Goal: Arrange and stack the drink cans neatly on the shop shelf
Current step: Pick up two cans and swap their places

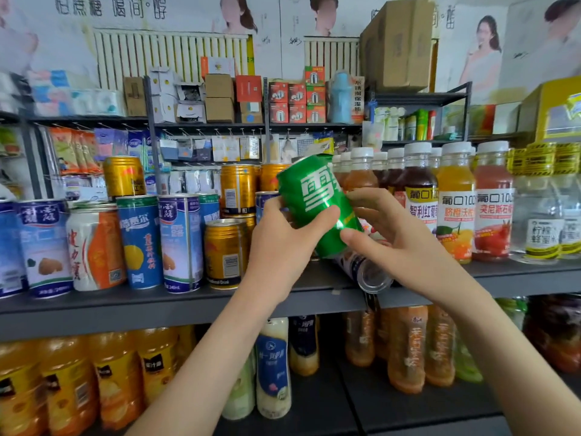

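Left hand (284, 237) and right hand (396, 237) curl round the tilted green can (314, 196), half hiding a toppled can (369, 273).

Shop interior, back of the aisle. The back wall (270, 42) is carrying printed posters (110, 9) with large Chinese lettering. Two white ribbed radiators (169, 55) are standing against it, partly hidden behind dark metal shelving (217, 124). A large cardboard carton (399, 45) is resting on the right-hand rack. A grey shelf board (125, 305) is crossing the foreground. Soft, even light is filling the room.
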